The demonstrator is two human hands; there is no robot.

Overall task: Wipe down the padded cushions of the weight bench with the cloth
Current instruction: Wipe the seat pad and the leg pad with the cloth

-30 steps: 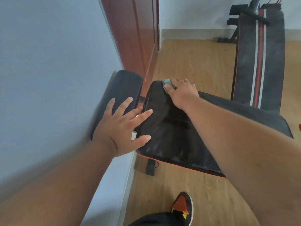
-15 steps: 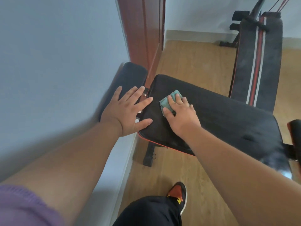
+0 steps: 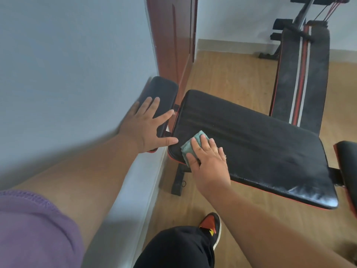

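Glossy black padded cushion [image 3: 251, 147] (dusty), hands apart: right hand [image 3: 207, 161] flat atop folded teal cloth [image 3: 190, 147]

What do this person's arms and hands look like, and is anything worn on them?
Both forearms are bare. The left arm shows a purple short sleeve with a stitched hem near the shoulder. The left hand and right hand wear no gloves; any ring is too unclear to confirm.
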